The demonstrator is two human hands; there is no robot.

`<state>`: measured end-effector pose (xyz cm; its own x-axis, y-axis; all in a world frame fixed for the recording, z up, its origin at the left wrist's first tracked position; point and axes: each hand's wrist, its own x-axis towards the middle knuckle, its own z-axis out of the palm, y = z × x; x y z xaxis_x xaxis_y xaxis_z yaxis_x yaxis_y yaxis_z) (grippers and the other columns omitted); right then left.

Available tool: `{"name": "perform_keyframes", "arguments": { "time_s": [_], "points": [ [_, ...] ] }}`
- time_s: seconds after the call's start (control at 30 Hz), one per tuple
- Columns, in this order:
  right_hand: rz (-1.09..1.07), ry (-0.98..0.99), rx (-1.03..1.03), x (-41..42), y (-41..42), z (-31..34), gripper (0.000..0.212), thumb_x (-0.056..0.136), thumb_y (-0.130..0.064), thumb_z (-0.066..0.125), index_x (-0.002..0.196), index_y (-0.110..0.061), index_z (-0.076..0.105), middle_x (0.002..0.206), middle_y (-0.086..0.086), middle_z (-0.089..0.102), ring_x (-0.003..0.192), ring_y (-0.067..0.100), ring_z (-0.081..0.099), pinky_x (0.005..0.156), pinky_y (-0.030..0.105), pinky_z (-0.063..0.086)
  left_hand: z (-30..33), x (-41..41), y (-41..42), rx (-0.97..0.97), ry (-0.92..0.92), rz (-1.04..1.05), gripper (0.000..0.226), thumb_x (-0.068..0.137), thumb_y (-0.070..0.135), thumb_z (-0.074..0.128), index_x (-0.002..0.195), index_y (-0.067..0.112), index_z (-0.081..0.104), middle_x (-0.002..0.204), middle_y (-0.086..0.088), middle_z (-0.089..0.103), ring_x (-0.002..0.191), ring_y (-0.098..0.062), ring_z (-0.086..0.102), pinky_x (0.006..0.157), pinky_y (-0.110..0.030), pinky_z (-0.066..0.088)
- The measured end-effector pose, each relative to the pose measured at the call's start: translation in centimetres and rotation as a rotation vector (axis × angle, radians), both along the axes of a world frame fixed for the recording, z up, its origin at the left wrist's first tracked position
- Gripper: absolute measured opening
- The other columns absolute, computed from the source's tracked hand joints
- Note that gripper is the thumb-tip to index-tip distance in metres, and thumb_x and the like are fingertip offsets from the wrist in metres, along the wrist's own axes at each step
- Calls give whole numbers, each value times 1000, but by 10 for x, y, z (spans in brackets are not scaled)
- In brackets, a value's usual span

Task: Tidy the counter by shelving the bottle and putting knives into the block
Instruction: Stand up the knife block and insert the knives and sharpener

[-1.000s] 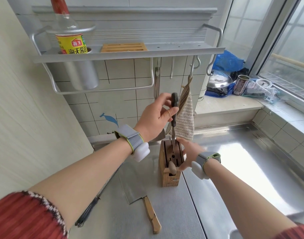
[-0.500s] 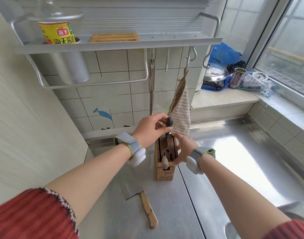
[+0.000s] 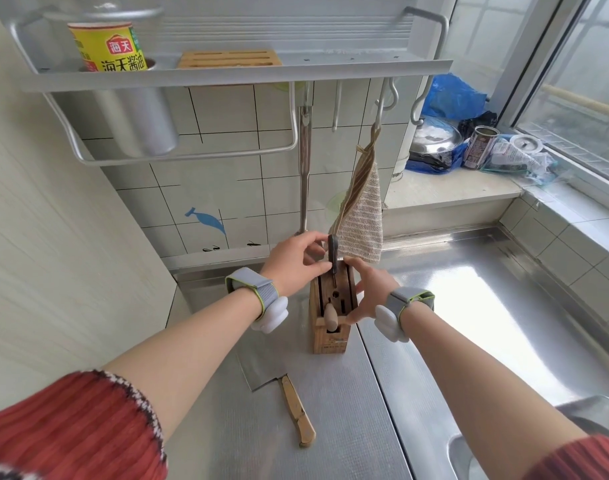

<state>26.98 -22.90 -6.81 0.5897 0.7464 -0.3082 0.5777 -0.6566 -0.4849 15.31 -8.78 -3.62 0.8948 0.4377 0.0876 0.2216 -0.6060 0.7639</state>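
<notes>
A wooden knife block (image 3: 330, 336) stands on the steel counter (image 3: 469, 323). My left hand (image 3: 296, 258) pinches the dark handle of a knife (image 3: 332, 252) whose blade is almost fully down in a rear slot. My right hand (image 3: 369, 289) holds the block's right side. A pale-handled tool (image 3: 330, 317) sits in a front slot. A cleaver with a wooden handle (image 3: 296, 410) lies flat on the counter in front of the block. The yellow-labelled bottle (image 3: 107, 46) stands on the wall shelf (image 3: 244, 72) at the upper left.
A striped cloth (image 3: 363, 209) hangs from a hook just behind the block. A metal cup holder (image 3: 140, 123) hangs under the shelf. Pot lid, can and bags (image 3: 469, 143) crowd the window ledge. A sink rim (image 3: 590, 410) shows at lower right.
The dark-handled knife has gone from held high above the block to sunk deep into a slot. My right hand stayed on the block's side.
</notes>
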Motion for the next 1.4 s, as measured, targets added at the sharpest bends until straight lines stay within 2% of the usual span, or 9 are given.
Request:
{"name": "perform_keyframes", "arguments": {
  "time_s": [0.1, 0.2, 0.33, 0.43, 0.6, 0.83, 0.97, 1.2, 1.4],
  "points": [
    [2, 8, -19, 0, -1, 1, 119, 49, -26, 91, 145, -29, 20, 111, 7, 68, 106, 23, 62, 83, 31, 50, -18, -16, 2, 2, 60, 79, 40, 87, 19, 64, 124, 22, 51, 100, 6, 62, 83, -15, 64, 80, -29, 51],
    [0, 20, -37, 0, -1, -1, 120, 51, -27, 91, 146, -29, 18, 113, 6, 68, 108, 22, 61, 78, 29, 46, -52, -38, 4, -20, 140, 160, 20, 88, 14, 58, 105, 22, 52, 91, 8, 60, 78, -15, 60, 77, -33, 50],
    [-10, 25, -35, 1, -1, -3, 120, 52, -26, 91, 147, -31, 18, 112, 5, 68, 107, 23, 61, 79, 29, 46, -96, -64, 1, 58, 360, 73, 12, 87, 11, 56, 89, 22, 60, 89, 5, 62, 80, -19, 59, 72, -24, 44],
    [-16, 14, -14, 2, -1, -3, 121, 51, -27, 92, 146, -33, 17, 110, 4, 68, 99, 19, 58, 81, 32, 50, -122, -78, -6, 167, 549, -76, 18, 88, 13, 53, 97, 18, 68, 98, 1, 66, 94, -21, 62, 80, -25, 43],
    [-26, 39, 12, 3, -3, -7, 121, 49, -28, 92, 146, -32, 19, 105, 3, 67, 96, 18, 58, 82, 33, 49, -155, -87, -21, 247, 741, -285, 30, 88, 14, 52, 116, 20, 62, 116, -4, 59, 107, -23, 57, 86, -30, 41],
    [-26, 59, 27, 5, -7, -7, 117, 51, -25, 92, 144, -37, 21, 104, 4, 69, 91, 19, 59, 78, 28, 43, -178, -78, -43, 385, 769, -451, 47, 82, -3, 52, 120, 24, 59, 125, -1, 46, 117, -21, 45, 84, -33, 42],
    [-35, 77, 34, 5, -8, -7, 116, 52, -25, 92, 143, -38, 22, 101, 3, 69, 88, 20, 60, 76, 27, 42, -183, -75, -49, 570, 774, -522, 41, 83, -3, 54, 112, 24, 62, 123, -2, 45, 115, -23, 43, 76, -29, 31],
    [-29, 98, 32, 5, -6, -5, 115, 51, -23, 91, 141, -37, 22, 99, 6, 70, 88, 25, 65, 74, 28, 46, -186, -75, -43, 739, 689, -647, 38, 86, -3, 45, 112, 22, 58, 121, 0, 53, 120, -23, 41, 93, -35, 33],
    [-28, 99, 10, 3, -4, -2, 113, 53, -17, 91, 140, -33, 20, 96, 12, 71, 77, 24, 64, 70, 30, 45, -176, -81, -31, 695, 551, -669, 32, 87, 1, 50, 109, 24, 54, 113, 6, 62, 119, -18, 45, 100, -32, 33]
  ]
}}
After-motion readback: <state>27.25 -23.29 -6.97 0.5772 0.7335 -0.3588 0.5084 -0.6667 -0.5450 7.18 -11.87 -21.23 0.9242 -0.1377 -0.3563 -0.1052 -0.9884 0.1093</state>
